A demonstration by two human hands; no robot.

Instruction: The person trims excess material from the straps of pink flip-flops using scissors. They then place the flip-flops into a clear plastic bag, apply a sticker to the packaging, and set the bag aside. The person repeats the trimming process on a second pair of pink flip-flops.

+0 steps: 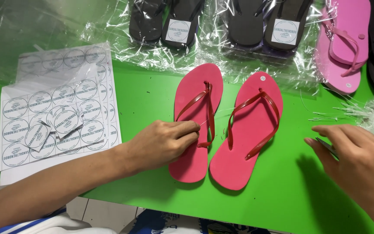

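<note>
Two pink-red flip-flops lie side by side on the green table [143,93]. My left hand [163,143] rests on the left flip-flop [195,91], fingers pinched on a thin clear plastic tie by its red strap. The right flip-flop [252,130] lies untouched, strap up. My right hand [360,151] hovers to the right of it, fingers closed on a small dark metal tool [327,147], mostly hidden by the hand.
Sheets of round white labels [57,112] lie at the left, with loose cut labels on top. Bagged black flip-flops [169,19] and a lighter pink pair [345,43] lie along the back. A heap of clear plastic ties [373,112] sits at the right edge.
</note>
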